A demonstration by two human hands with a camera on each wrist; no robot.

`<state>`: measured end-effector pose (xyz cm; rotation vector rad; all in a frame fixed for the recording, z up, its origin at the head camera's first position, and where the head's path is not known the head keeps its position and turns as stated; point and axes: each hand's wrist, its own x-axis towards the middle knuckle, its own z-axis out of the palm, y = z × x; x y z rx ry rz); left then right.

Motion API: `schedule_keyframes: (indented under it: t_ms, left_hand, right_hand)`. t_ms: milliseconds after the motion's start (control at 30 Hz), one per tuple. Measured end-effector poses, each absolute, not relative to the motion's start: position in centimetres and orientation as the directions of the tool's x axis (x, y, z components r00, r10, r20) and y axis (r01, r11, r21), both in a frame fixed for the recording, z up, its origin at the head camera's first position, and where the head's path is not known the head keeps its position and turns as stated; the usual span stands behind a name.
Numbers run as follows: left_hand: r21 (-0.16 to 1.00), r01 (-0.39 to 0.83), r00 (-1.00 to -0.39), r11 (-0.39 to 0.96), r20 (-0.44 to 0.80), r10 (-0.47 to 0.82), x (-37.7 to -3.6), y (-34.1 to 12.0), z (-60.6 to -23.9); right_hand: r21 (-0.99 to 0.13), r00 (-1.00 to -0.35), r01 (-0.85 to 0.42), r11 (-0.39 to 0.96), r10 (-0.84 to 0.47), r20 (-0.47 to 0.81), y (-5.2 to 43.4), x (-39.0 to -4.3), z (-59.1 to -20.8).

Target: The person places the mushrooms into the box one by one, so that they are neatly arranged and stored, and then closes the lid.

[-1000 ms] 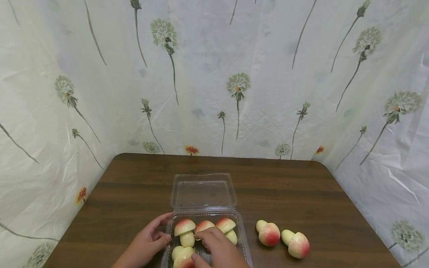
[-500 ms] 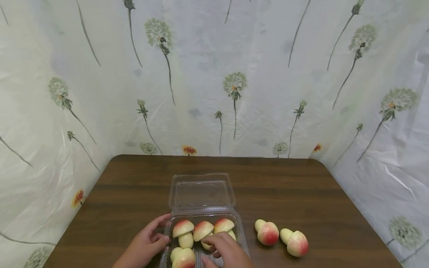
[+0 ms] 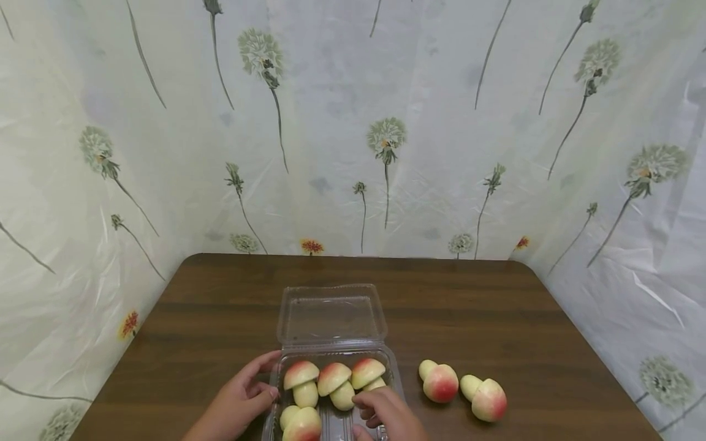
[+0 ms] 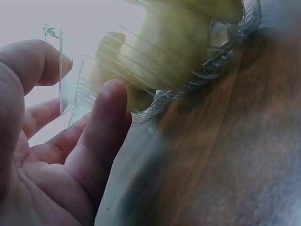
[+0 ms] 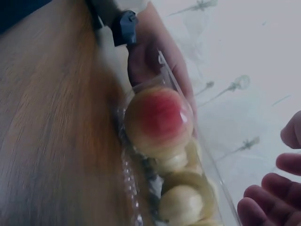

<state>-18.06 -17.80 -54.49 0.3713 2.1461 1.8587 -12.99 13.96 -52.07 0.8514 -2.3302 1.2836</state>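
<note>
Two loose mushrooms (image 3: 441, 383) lie right of the clear container (image 3: 331, 318), where I see four more, my left hand (image 3: 242, 401) pressing its wall with relaxed fingers, my right hand (image 3: 386, 416) curled, empty, above it.

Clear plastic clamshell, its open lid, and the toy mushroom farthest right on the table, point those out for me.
clear plastic clamshell (image 3: 398, 392): head view, right wall of the tray.
open lid (image 3: 331, 315): head view, middle of the flat panel.
toy mushroom farthest right (image 3: 489, 401): head view, its red-blushed cap.
</note>
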Motion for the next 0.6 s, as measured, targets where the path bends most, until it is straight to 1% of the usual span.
schedule_keyframes:
  t_ms: [133, 267, 433, 600]
  left_hand:
    - [0.99, 0.003, -0.929, 0.138, -0.049, 0.366, -18.1, -17.8, -54.4]
    - [0.991, -0.003, -0.93, 0.137, -0.053, 0.363, -18.1, -17.8, -54.4]
    - [0.99, 0.001, -0.931, 0.141, -0.051, 0.362, -18.1, -17.8, -54.4]
    - [0.99, 0.002, -0.929, 0.138, -0.049, 0.367, -18.1, -17.8, -54.4]
  right_hand:
    - [-0.618, -0.736, -0.676, 0.402, -0.318, 0.598, 14.8, -13.2, -52.6]
    - [-0.628, -0.737, -0.672, 0.392, -0.272, 0.619, 15.6, -13.1, -53.0]
    - [-0.659, -0.773, -0.621, 0.424, -0.195, 0.604, 16.6, -12.7, -53.0]
    - [-0.665, -0.807, -0.548, 0.508, -0.112, 0.579, 18.1, -12.7, -52.5]
